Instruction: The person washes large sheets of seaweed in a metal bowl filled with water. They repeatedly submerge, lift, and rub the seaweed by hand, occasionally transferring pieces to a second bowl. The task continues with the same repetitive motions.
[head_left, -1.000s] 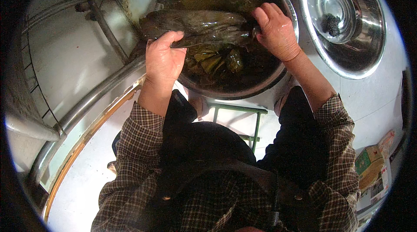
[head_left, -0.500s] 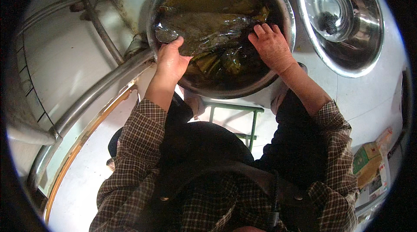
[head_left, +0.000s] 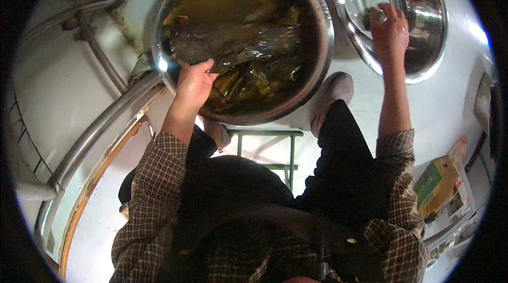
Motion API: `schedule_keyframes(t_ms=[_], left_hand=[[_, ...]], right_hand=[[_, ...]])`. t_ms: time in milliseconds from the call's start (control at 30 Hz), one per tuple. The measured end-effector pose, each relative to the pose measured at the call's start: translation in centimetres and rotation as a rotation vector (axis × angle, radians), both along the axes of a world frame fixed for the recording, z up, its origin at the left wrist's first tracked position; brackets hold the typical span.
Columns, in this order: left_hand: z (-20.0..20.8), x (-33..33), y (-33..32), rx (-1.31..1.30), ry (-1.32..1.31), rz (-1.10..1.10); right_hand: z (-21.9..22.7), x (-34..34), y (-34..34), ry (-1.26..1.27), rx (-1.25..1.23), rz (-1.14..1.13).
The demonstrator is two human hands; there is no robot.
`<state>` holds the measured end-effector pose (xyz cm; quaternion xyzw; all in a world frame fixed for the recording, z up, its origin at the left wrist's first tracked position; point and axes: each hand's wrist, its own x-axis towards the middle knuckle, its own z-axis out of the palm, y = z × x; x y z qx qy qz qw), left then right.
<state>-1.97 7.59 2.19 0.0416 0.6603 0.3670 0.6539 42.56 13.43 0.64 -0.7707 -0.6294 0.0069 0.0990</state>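
A round metal basin (head_left: 326, 34) in front of me holds brownish water. In it lies a broad, dark, wet sheet (head_left: 238, 45) that looks like kelp, with yellow-green frilled pieces (head_left: 227, 84) beside it. My left hand (head_left: 194, 83) is closed on the sheet's near left edge, thumb on top. My right hand (head_left: 390, 31) reaches into a second, shiny metal basin (head_left: 431, 45) at the far right. Its fingers are bent around a dark, rough clump (head_left: 369, 19) resembling a scouring ball, partly hidden by them.
A bent metal tube frame (head_left: 100, 124) runs along the left. Below the first basin stands a green metal stool frame (head_left: 264, 133), between my feet, with a shoe (head_left: 338, 87) at its right. A green and brown carton (head_left: 436, 185) lies on the floor at right.
My right hand has left the dark sheet and moved right into the shiny basin, onto the dark clump. My left hand keeps its grip on the sheet. The whole view has shifted slightly.
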Motion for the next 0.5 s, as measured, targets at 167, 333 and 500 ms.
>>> schedule_keyframes(t_ms=[167,333,500], left_hand=[[-2.0,-0.7,0.8,-0.008,-0.17,-0.065],[-1.3,0.6,1.2,-0.019,-0.107,-0.065],[-0.5,1.0,0.1,0.04,-0.145,-0.008]], right_hand=[[-11.2,8.4,-0.2,-0.046,-0.531,-0.047],[-10.7,7.8,1.7,0.079,-0.542,-0.101],[0.8,-4.6,0.8,0.895,0.259,0.072]])
